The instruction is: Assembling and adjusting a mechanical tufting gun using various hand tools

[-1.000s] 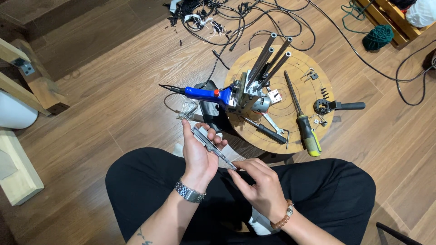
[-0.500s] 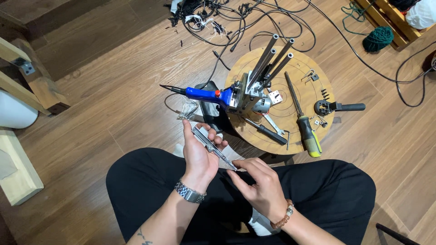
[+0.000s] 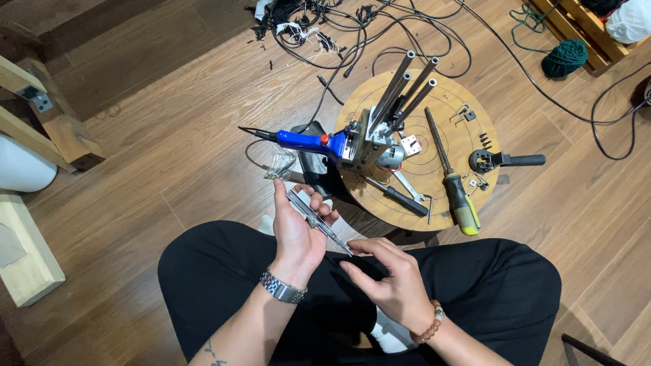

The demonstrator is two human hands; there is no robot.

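Little has moved: the left hand (image 3: 298,230) still grips a thin metal tool (image 3: 317,220) over the lap — the round board (image 3: 444,122) at two o'clock. Right hand (image 3: 393,281), fingers loose, touches its tip.

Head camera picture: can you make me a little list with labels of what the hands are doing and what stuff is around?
place: wooden floor, person sitting cross-legged
left hand: holds a thin metal tool
right hand: open, fingertips at the tool's tip
round board: holds a metal assembly with rods, and a screwdriver
blue tool: lies at the board's left edge
cables: tangled on the floor beyond the board
green yarn: top right
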